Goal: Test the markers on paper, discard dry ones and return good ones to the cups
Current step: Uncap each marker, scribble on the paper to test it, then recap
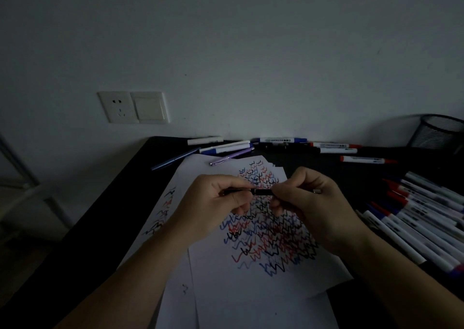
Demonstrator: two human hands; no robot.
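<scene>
A thin black pen (261, 192) is held level above the paper, gripped at both ends. My left hand (216, 203) pinches its left part. My right hand (306, 200) closes over its right part, and a small silver tip (316, 191) shows past my fingers. Below lies a white sheet of paper (251, 273) covered with red, blue and black zigzag test marks. More sheets lie under it on the left. A black mesh cup (437, 132) stands at the far right by the wall.
Several white markers with red or blue caps (426, 215) lie heaped at the right. More markers (281, 140) and a purple pen (232, 156) lie along the wall. The black table's left edge (100, 203) runs diagonally. A wall socket (119, 107) sits behind.
</scene>
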